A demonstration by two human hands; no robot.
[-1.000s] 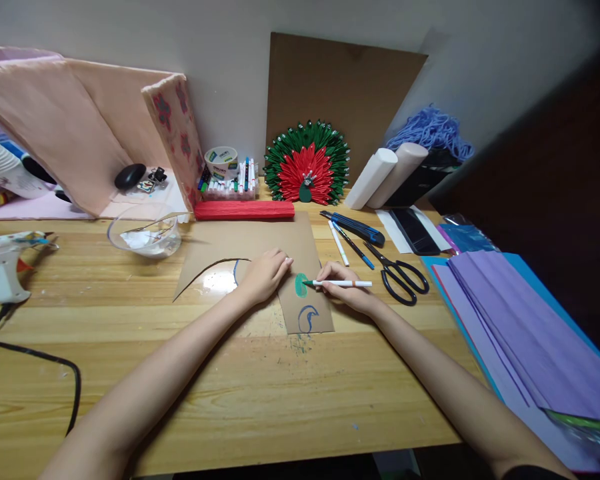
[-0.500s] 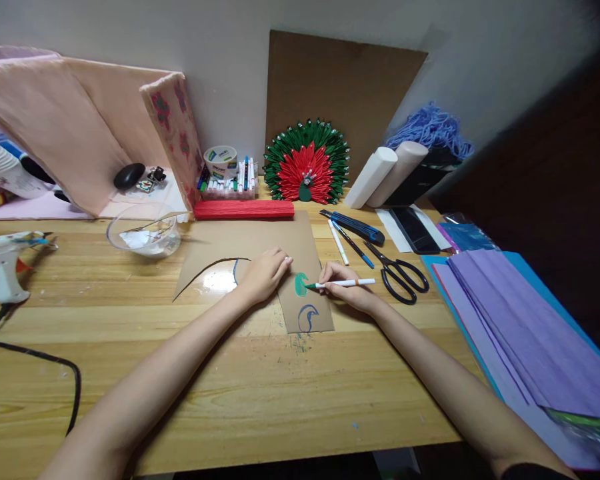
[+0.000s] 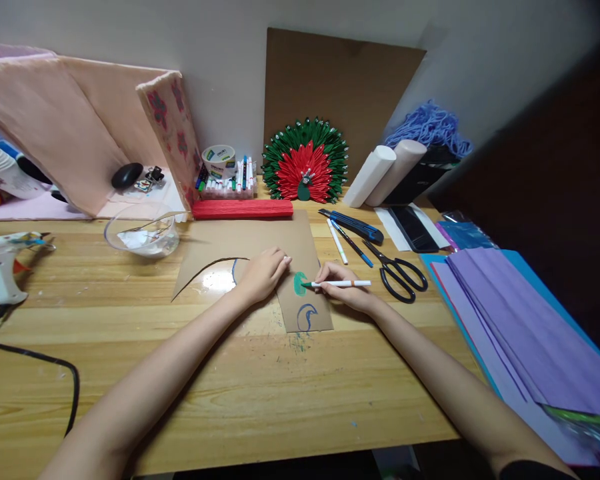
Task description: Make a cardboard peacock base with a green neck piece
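A brown cardboard sheet (image 3: 295, 240) with a curved cut edge lies on the wooden table. Drawn on its lower strip are a green-filled shape (image 3: 299, 284) and, below that, a dark blue outlined shape (image 3: 307, 317). My right hand (image 3: 341, 285) pinches a white marker (image 3: 355, 283), its green tip at the right side of the green shape. My left hand (image 3: 266, 271) rests flat on the cardboard left of the shape, fingers stretched out. Right of the sheet lie a capped white marker (image 3: 337, 241), a blue pen (image 3: 353, 245), a cutter knife (image 3: 353, 227) and black scissors (image 3: 399, 272).
A glue gun (image 3: 5, 270) with its cord lies at the left, near a clear bowl (image 3: 143, 230). Behind are a red paper roll (image 3: 243, 209), a marker box (image 3: 227, 187) and a red-green peacock craft (image 3: 305, 163). Purple paper (image 3: 525, 327) is stacked at right.
The marker tip has shifted slightly left on the green shape as my right hand moved a little. My left hand keeps its place on the cardboard.
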